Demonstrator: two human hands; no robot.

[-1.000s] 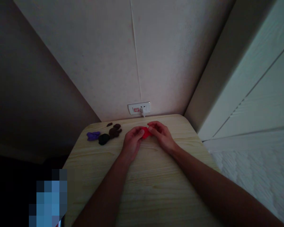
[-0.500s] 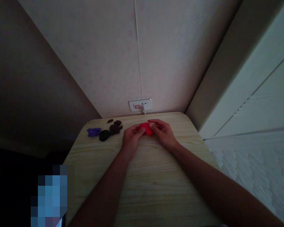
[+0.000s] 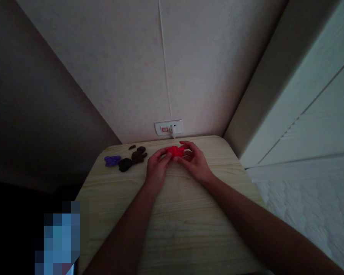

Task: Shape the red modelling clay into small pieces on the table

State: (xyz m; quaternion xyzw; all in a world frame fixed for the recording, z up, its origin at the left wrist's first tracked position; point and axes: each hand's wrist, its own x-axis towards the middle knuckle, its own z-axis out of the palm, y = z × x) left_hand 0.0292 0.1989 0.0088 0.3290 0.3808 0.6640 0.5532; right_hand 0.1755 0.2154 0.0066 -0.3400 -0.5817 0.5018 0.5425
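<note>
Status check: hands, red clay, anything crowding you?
Left hand and right hand both pinching red clay lump above table. Purple, black, brown clay pieces lie left, clear of hands.

no readable text, labels, numbers or signs anywhere

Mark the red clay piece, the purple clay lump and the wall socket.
red clay piece (image 3: 175, 151), head view, on its top middle between the fingertips.
purple clay lump (image 3: 112, 160), head view, on its centre.
wall socket (image 3: 168, 127), head view, on the white faceplate's middle.
</note>
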